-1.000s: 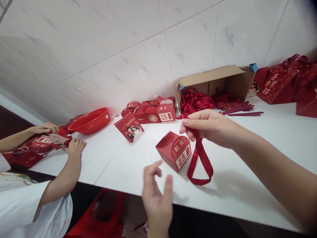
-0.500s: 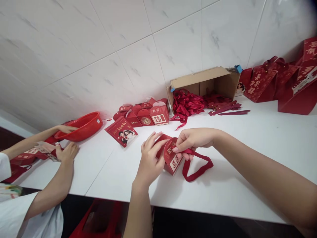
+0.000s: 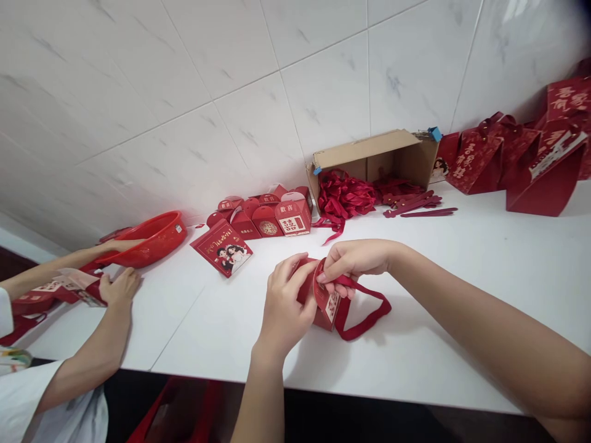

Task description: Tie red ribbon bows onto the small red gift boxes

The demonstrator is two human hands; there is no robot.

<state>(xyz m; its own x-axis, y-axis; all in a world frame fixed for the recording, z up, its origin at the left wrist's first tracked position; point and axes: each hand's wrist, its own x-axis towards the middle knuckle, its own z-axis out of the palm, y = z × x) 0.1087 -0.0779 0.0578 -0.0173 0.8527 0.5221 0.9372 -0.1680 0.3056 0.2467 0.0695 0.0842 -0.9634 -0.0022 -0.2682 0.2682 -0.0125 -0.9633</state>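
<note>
A small red gift box (image 3: 325, 315) with gold and white lettering rests on the white table, partly covered by both hands. My left hand (image 3: 290, 301) is wrapped over its near left side, thumb and fingers on the lid flaps. At the box's rounded top flap, my right hand (image 3: 351, 266) pinches a dark red ribbon (image 3: 369, 321). The ribbon's loop hangs to the right and lies on the table. Whether its end passes through the flap is hidden by my fingers.
Behind stand several red boxes (image 3: 265, 218) and a tilted card-like box (image 3: 221, 247). A cardboard box (image 3: 369, 151) spills red ribbons (image 3: 344, 195). Red gift bags (image 3: 540, 178) stand at right. At left, a co-worker's hand (image 3: 120, 288) is beside a red basin (image 3: 157, 249).
The box has turned a little, its front facing more to the right. My right fingers sit closer over its flap. The co-worker's one hand reaches deeper into the basin.
</note>
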